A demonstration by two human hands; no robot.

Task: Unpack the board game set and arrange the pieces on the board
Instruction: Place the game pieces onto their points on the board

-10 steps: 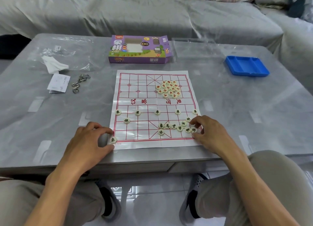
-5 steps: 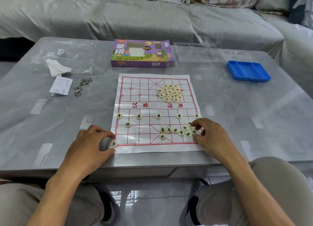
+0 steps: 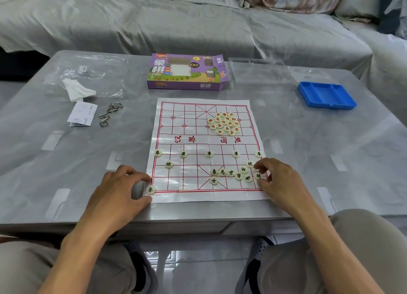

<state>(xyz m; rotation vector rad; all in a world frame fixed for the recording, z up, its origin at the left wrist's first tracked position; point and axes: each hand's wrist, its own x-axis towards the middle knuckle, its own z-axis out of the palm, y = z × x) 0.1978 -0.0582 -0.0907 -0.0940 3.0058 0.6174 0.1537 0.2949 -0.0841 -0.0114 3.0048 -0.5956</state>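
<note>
Nothing shifted; our left hand (image 3: pixel 114 192) still pinches chariot disc (image 3: pixel 150 190) at white paper board (image 3: pixel 198 148) corner, right hand (image 3: pixel 279 183) pinches disc (image 3: pixel 258 176); red pile (image 3: pixel 224 123) unplaced.

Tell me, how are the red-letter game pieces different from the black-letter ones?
The red-lettered pieces sit bunched in one pile on the far half of the board; the black-lettered pieces are on the near half, several already spread out on line crossings. No hand touches the red ones; the left hand and right hand are at black ones. Both kinds are small, round, cream-coloured discs.
</note>
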